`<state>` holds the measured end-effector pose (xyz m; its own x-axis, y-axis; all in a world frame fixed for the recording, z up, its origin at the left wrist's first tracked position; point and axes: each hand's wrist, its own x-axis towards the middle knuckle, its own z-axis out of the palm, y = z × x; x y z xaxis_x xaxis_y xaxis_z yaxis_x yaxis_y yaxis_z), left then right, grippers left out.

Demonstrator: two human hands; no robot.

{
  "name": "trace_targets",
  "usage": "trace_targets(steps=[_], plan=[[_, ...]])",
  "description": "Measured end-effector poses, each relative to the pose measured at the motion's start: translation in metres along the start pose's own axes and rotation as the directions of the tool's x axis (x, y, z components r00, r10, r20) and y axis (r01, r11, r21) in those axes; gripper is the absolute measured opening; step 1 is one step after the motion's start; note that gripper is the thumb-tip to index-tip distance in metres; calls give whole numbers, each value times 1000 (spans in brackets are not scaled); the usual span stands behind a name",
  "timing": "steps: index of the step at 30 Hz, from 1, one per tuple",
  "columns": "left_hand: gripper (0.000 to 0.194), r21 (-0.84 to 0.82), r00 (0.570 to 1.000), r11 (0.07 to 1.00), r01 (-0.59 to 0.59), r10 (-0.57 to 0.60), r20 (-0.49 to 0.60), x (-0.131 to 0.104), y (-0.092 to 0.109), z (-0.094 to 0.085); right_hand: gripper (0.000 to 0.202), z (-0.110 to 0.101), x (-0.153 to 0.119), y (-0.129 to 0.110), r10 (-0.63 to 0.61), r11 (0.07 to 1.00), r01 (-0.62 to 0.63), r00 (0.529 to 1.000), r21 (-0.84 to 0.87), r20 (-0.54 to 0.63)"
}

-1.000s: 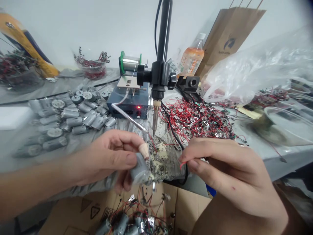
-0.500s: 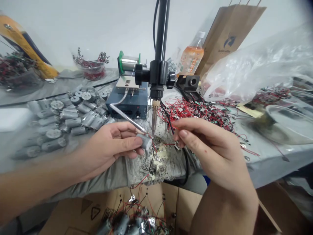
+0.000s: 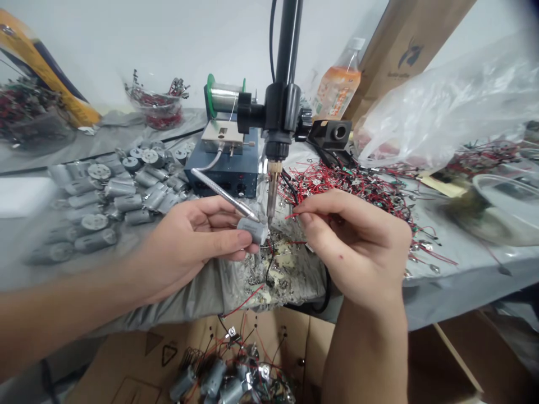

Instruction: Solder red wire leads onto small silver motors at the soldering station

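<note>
My left hand (image 3: 206, 235) pinches a small grey cylindrical motor (image 3: 251, 229) between thumb and fingers. The motor's white end faces right, close under the tip of a soldering iron (image 3: 273, 193) clamped upright on a black stand. A silvery solder feed tube (image 3: 227, 196) slants down to the same spot. From the motor's end hangs a black wire (image 3: 270, 264). To the right of the iron, my right hand (image 3: 353, 235) is closed, thumb against forefinger, on a thin red wire (image 3: 295, 215). The wire's far end near the iron is too small to make out.
Several grey motors (image 3: 126, 203) lie piled at left. Behind stands a blue solder feeder (image 3: 227, 174) with a solder spool (image 3: 227, 96). Red and black wires (image 3: 357, 188) are heaped at right beside a clear plastic tub (image 3: 501, 207). Below, a cardboard box (image 3: 138, 359) holds wired motors.
The motor in my left hand has shifted slightly right and up toward the iron tip. My right hand has drawn slightly left, its red wire now plainer. The view has shifted a little.
</note>
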<state>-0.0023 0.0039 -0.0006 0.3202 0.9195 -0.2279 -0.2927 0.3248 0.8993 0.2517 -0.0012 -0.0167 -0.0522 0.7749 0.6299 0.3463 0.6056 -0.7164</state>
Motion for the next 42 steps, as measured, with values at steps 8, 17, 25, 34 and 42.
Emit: trace_targets(steps=[8,17,25,34,42], plan=[[45,-6,1000,1000,-7,7,2,3,1,2,22,6,2,5,-16,1000,16,1000,27,-10],[41,31,1000,999,8,-7,-13,1,2,0,19,1,0,-2,-1,1000,1,999,0,35],[39,40,1000,999,4,-4,5,0,3,-1,22,-2,2,-5,-5,999,3,999,50,51],[45,12,1000,999,31,-31,-4,1,3,-1,20,-2,3,-6,-3,999,1,998,45,56],[41,2,1000,1000,19,-19,25,0,2,-2,21,-2,4,-5,-53,997,49,996,54,69]])
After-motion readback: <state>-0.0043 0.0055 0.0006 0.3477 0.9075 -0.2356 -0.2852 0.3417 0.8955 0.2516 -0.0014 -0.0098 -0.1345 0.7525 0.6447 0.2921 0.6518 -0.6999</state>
